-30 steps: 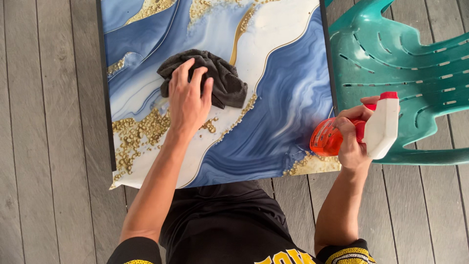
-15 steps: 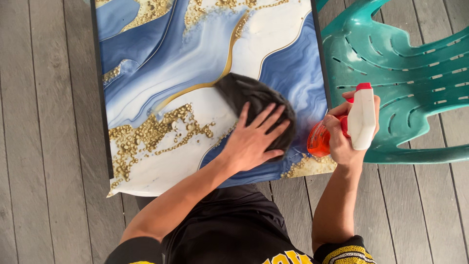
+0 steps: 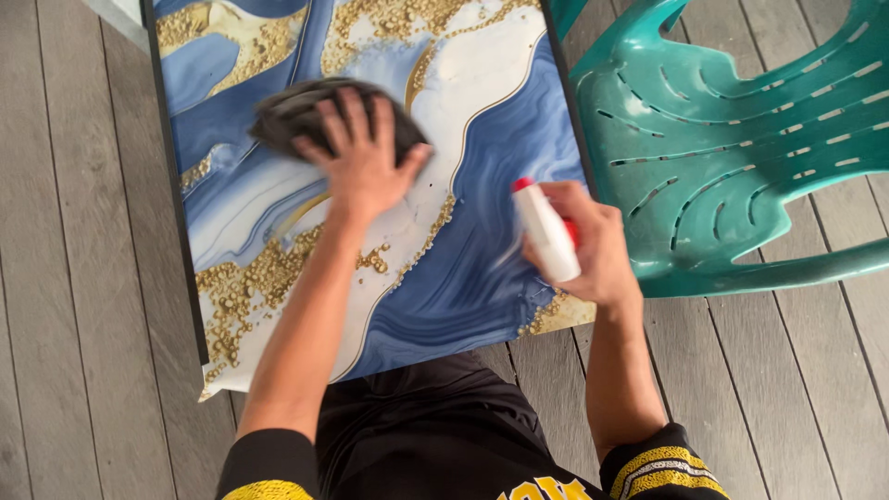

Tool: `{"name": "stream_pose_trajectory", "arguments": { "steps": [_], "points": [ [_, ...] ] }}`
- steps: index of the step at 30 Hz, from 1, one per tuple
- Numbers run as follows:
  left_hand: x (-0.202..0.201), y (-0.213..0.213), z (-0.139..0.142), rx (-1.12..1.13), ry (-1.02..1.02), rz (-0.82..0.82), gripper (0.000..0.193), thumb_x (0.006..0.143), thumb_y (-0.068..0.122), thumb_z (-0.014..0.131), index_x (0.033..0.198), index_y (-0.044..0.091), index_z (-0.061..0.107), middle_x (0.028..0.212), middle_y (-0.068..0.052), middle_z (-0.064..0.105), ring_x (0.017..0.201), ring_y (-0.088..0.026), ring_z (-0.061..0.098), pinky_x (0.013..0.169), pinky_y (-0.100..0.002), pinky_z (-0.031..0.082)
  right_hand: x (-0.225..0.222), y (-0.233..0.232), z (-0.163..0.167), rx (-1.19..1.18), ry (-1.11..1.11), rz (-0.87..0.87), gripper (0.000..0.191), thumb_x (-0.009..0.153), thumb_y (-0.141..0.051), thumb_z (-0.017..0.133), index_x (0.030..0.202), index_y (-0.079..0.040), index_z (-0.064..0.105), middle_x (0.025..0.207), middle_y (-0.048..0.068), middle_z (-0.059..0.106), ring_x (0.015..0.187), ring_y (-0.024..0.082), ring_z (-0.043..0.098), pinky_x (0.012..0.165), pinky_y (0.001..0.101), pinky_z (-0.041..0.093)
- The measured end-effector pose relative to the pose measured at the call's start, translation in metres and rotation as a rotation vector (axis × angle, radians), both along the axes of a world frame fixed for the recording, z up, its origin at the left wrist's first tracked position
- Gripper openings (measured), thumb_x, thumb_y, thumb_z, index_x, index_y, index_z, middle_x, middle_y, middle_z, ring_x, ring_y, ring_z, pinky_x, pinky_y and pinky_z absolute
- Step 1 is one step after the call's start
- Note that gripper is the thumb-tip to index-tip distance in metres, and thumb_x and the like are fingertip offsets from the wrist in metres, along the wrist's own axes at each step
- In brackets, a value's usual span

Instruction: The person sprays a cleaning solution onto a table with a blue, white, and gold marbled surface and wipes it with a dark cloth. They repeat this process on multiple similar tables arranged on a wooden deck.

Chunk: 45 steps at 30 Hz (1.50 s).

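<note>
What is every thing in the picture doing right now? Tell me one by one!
Dark crumpled cloth: pressed flat on the panel under the left hand.
Left hand: fingers spread, on top of the cloth.
White spray bottle with red cap: gripped, tilted, above the panel.
Right hand: closed around the bottle.
Blue, white and gold marbled panel: lying flat.
Green plastic chair: beside the panel, nothing on it.

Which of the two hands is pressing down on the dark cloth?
The left hand, spread flat on the dark cloth on the blue, white and gold panel. The right hand instead grips a white spray bottle.
</note>
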<state>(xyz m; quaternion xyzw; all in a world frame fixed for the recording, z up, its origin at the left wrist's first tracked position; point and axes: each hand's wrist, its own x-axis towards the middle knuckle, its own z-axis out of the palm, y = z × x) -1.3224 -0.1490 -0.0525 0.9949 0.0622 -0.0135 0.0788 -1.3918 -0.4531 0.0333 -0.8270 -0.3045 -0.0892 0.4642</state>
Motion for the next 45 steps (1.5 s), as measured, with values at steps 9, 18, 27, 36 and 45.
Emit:
{"name": "stream_pose_trajectory", "arguments": {
  "steps": [9, 18, 27, 36, 45],
  "points": [
    [-0.024, -0.057, 0.002, -0.138, -0.215, -0.678, 0.065, 0.094, 0.064, 0.055, 0.152, 0.034, 0.051, 0.164, -0.005, 0.034, 0.153, -0.029, 0.027, 0.118, -0.075, 0.016, -0.007, 0.032, 0.018, -0.248, -0.053, 0.193, 0.051, 0.067, -0.014, 0.082, 0.116, -0.012, 0.067, 0.071, 0.004, 0.063, 0.068, 0.027, 0.065, 0.068, 0.0391, 0.051],
    [0.012, 0.092, 0.009, -0.028, -0.056, 0.330, 0.078, 0.099, 0.067, 0.038, 0.160, 0.020, 0.029, 0.163, -0.027, 0.013, 0.146, -0.055, 0.010, 0.102, -0.085, 0.010, -0.012, 0.044, 0.010, -0.330, -0.181, 0.162, 0.054, 0.070, -0.015, 0.082, 0.121, -0.012, 0.064, 0.085, 0.003, 0.069, 0.079, 0.024, 0.066, 0.079, 0.0395, 0.049],
    [0.072, -0.078, 0.002, -0.026, -0.168, -0.587, 0.069, 0.097, 0.071, 0.047, 0.156, 0.036, 0.043, 0.167, -0.011, 0.026, 0.154, -0.042, 0.016, 0.108, -0.087, 0.006, -0.004, 0.035, 0.022, -0.331, -0.128, 0.163, 0.046, 0.072, -0.017, 0.079, 0.114, -0.008, 0.065, 0.089, 0.007, 0.071, 0.082, 0.028, 0.068, 0.078, 0.0402, 0.049],
    [0.066, -0.005, 0.008, 0.076, -0.019, -0.189, 0.067, 0.105, 0.069, 0.027, 0.162, 0.034, 0.031, 0.173, -0.008, 0.015, 0.158, -0.034, 0.012, 0.113, -0.082, 0.009, 0.005, 0.010, 0.015, -0.369, -0.142, 0.152, 0.040, 0.076, -0.016, 0.077, 0.114, -0.008, 0.068, 0.078, 0.004, 0.067, 0.074, 0.026, 0.066, 0.078, 0.0392, 0.050],
    [0.155, -0.033, 0.007, 0.005, 0.036, 0.068, 0.078, 0.099, 0.072, 0.029, 0.164, 0.031, 0.017, 0.170, -0.018, 0.002, 0.153, -0.051, -0.003, 0.099, -0.093, 0.004, 0.013, -0.009, 0.013, -0.275, -0.048, 0.211, 0.046, 0.070, -0.016, 0.077, 0.114, -0.007, 0.068, 0.083, 0.007, 0.069, 0.077, 0.028, 0.067, 0.076, 0.0392, 0.051]
  ]
}}
